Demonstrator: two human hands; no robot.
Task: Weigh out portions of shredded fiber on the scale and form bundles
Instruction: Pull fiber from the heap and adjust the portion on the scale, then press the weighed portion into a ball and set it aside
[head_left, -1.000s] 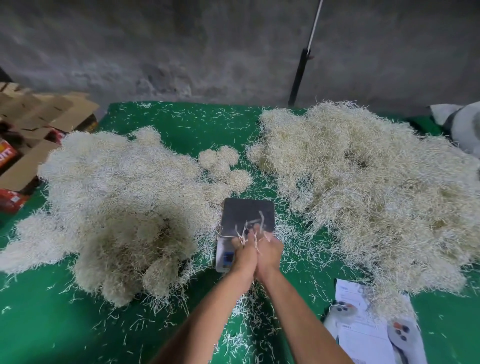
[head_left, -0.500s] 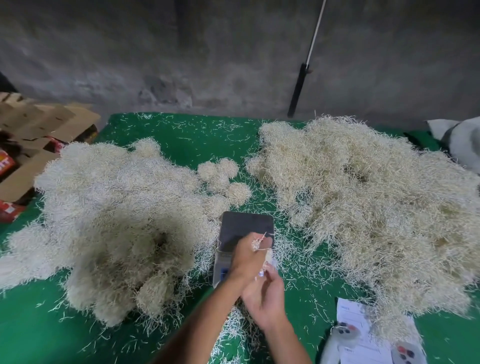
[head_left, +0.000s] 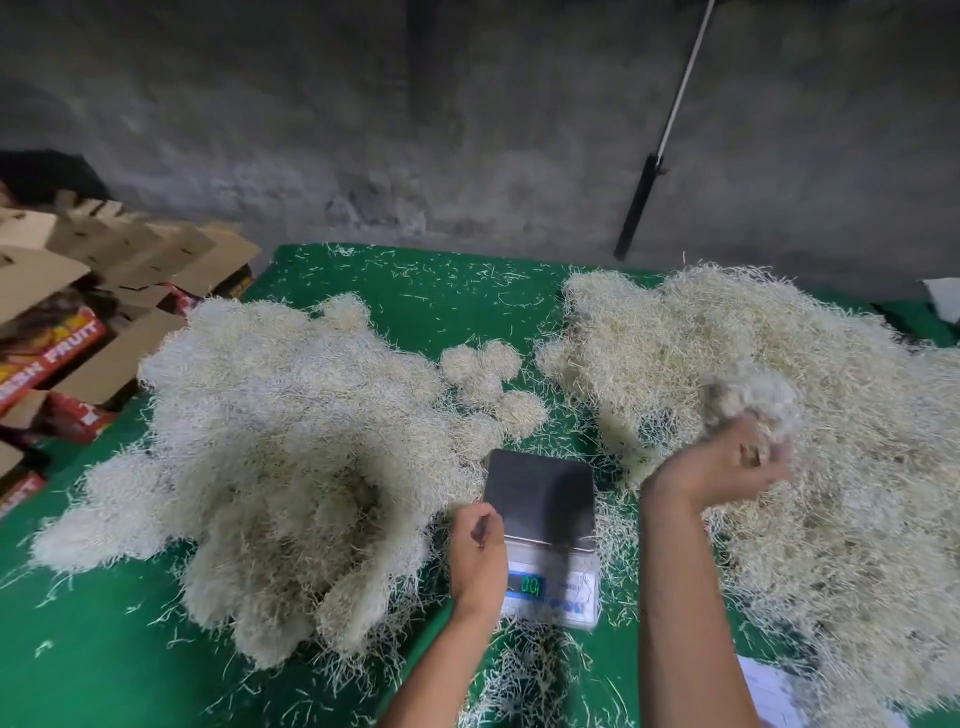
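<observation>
a: where do the person's hands sit?

b: the left hand (head_left: 479, 553) is at the left edge of the scale (head_left: 545, 535), fingers loosely curled and holding nothing. the right hand (head_left: 727, 462) is raised over the loose fiber heap (head_left: 779, 415) on the right, fingers closed around a clump of fiber (head_left: 748, 395); that part is blurred.

a: and the scale itself?

b: it stands on the green worktop (head_left: 441, 296) between the two heaps, its dark platform bare, green digits lit on the display (head_left: 532, 585).

a: what lies on the left?

b: a big pile of formed bundles (head_left: 285, 441), with a few small round bundles (head_left: 483, 374) just behind the scale. stray strands litter the cloth.

a: anything past the worktop?

b: folded cardboard boxes (head_left: 78, 291) stacked at the far left, and a pole (head_left: 660, 140) leaning on the grey wall (head_left: 363, 130).
</observation>
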